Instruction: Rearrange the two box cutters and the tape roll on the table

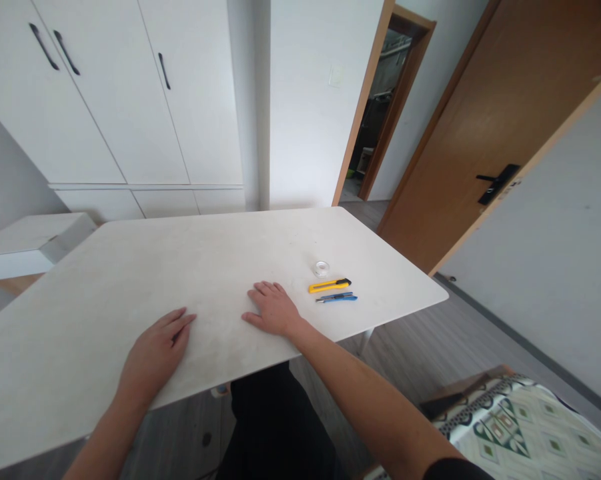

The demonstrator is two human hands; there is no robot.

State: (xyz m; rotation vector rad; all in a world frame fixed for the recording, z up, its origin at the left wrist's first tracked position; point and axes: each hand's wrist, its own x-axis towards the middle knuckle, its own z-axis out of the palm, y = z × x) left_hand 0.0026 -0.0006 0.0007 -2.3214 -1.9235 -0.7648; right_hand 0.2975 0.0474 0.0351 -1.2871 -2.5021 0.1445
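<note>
Nearest the camera: black-clad lap [275, 427] under the surface edge, patterned cushion [520, 427] low and off to the right. Left hand [155, 353] lies palm down on the white surface [130, 267], fingers together and flat, grip holding nothing. Right hand [273, 310] also flat, palm down, fingers slightly spread, grip holding nothing. Just right of the right grip, not touching it: yellow utility knife [329, 285], and closer to the surface edge a blue pen-like tool [337, 298], the two lying roughly parallel, near each other. Small clear tape roll [321, 268] sits just beyond the yellow knife, farther from the grip. Nothing near the left grip. Beyond both hands: white cabinets [130, 100], and to the right an open brown door [480, 133].
</note>
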